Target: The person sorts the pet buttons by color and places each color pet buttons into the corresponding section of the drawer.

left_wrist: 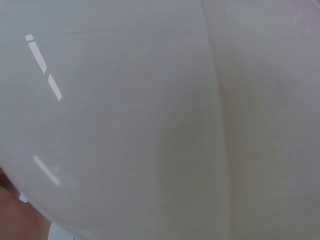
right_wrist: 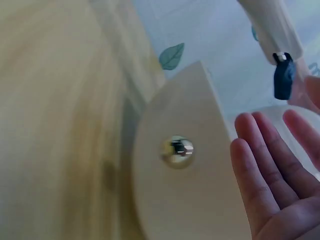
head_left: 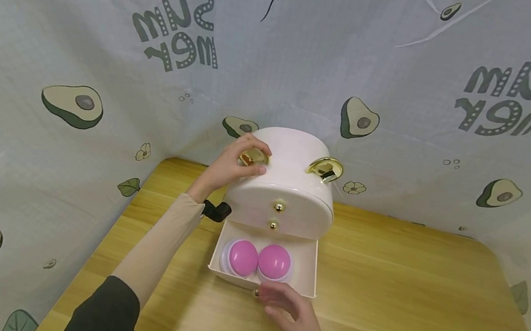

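Observation:
A glossy white rounded storage box [head_left: 291, 158] with gold ear-shaped handles stands at the table's back. My left hand [head_left: 236, 161] holds the left gold ear [head_left: 254, 157], its fingers above and thumb below. In the left wrist view the white box [left_wrist: 125, 120] fills nearly everything. The lower drawer [head_left: 305, 266] is pulled out. Inside sit two round jars with pink domed tops, a left jar [head_left: 243, 258] and a right jar [head_left: 274, 262]. My right hand [head_left: 289, 311] is just before the drawer front [right_wrist: 175, 200], beside its gold knob [right_wrist: 177, 151], fingers extended and holding nothing.
The box's right gold ear [head_left: 326, 169] sticks up from its top. Two gold knobs [head_left: 279, 206] show on the upper front. Wood-grained tabletop [head_left: 404, 295] spreads around the box. A pale avocado-print cloth [head_left: 309, 65] hangs behind and at the sides.

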